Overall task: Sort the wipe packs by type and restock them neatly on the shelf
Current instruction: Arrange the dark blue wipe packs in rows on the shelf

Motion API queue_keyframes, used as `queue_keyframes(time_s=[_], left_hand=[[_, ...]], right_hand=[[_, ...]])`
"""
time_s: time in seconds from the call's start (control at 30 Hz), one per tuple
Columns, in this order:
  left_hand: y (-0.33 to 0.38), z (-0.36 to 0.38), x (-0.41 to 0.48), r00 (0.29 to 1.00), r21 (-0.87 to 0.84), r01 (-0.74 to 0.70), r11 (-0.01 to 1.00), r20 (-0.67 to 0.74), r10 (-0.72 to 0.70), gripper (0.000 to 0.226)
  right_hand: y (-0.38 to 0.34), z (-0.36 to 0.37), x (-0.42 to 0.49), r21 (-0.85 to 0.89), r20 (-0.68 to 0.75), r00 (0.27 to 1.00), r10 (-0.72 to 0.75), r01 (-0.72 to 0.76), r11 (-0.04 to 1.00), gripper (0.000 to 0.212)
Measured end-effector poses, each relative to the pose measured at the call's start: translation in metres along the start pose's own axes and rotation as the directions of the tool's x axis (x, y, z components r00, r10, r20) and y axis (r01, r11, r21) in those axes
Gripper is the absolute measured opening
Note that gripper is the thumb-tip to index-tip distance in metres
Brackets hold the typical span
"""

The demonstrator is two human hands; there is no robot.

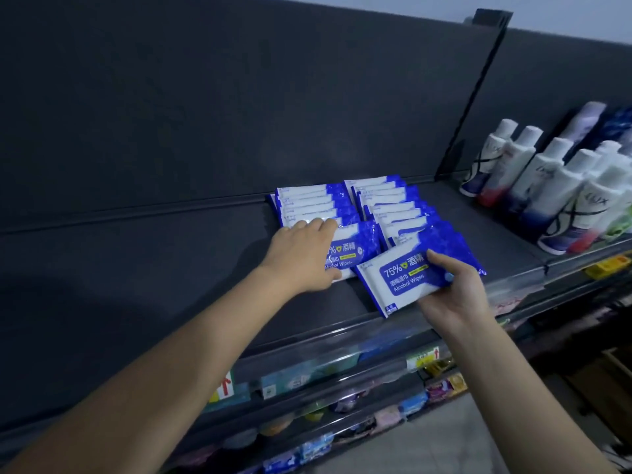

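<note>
Blue-and-white alcohol wipe packs stand in two overlapping rows on the dark shelf (136, 268): a left row (314, 203) and a right row (393, 200). My left hand (301, 258) lies over the front pack of the left row (355, 248), fingers stretched along its top edge and thumb at its lower edge. My right hand (455, 292) grips a single pack (403, 278) by its right end, holding it tilted just in front of the right row, above the shelf's front part.
White shampoo bottles (547, 186) fill the shelf section to the right, behind a divider (468, 97). The shelf's left part is bare dark board. Lower shelves (342, 405) hold assorted small packs behind clear price rails.
</note>
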State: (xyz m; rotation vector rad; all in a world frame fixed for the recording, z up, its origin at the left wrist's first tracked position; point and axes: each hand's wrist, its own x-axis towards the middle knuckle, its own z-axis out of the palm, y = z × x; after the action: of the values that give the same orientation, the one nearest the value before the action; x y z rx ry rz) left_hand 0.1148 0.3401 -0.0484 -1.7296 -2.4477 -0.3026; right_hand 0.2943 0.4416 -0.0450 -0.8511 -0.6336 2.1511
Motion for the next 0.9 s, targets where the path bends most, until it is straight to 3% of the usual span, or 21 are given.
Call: queue_keyframes(time_s=[0.13,0.2,0.27,0.33,0.4,0.5,0.63,0.7,0.8,0.9], left_hand=[[-0.004,-0.003,0.005,0.999,0.046,-0.006,0.999,0.044,0.004,0.079],[-0.003,-0.003,0.0,0.998,0.089,-0.046,0.995,0.054,0.042,0.079],[-0.002,0.0,-0.008,0.996,0.077,-0.065,0.995,0.06,0.06,0.08],[-0.002,0.004,-0.016,0.997,0.046,-0.058,0.997,0.052,0.055,0.08],[-0.001,0.007,-0.022,0.999,0.013,-0.038,0.999,0.037,0.037,0.078],[0.003,0.008,-0.027,1.0,-0.052,-0.008,0.999,0.002,0.008,0.064],[0.006,0.004,-0.033,0.984,-0.302,0.119,0.946,-0.088,-0.152,0.047],[0.011,0.003,-0.038,0.976,-0.434,0.2,0.879,0.013,-0.216,0.062],[0.019,0.01,-0.044,0.955,-0.476,0.281,0.834,0.227,-0.192,0.095],[0.019,0.013,-0.043,0.954,-0.472,0.277,0.837,0.24,-0.181,0.098]], right_hand=[[0.002,0.001,0.009,-0.039,-0.001,1.0,0.012,-0.012,0.999,0.012],[0.003,0.0,0.013,-0.177,-0.029,0.997,-0.072,0.066,0.982,0.006],[-0.003,-0.004,0.016,-0.438,-0.017,0.971,-0.239,0.208,0.874,0.009],[-0.013,-0.007,0.017,-0.635,0.099,0.943,-0.317,0.305,0.71,0.012],[-0.023,-0.008,0.019,-0.689,0.189,0.951,-0.245,0.306,0.657,0.007],[-0.028,-0.012,0.025,-0.683,0.216,0.97,-0.113,0.233,0.692,0.012],[-0.016,-0.009,0.032,-0.684,0.274,0.96,-0.053,0.233,0.691,0.025],[-0.005,-0.006,0.036,-0.757,0.362,0.928,-0.083,0.345,0.554,0.041],[0.011,-0.003,0.036,-0.803,0.548,0.831,-0.095,0.555,0.215,0.067],[0.02,-0.007,0.032,-0.757,0.652,0.753,-0.087,0.654,-0.013,0.074]])
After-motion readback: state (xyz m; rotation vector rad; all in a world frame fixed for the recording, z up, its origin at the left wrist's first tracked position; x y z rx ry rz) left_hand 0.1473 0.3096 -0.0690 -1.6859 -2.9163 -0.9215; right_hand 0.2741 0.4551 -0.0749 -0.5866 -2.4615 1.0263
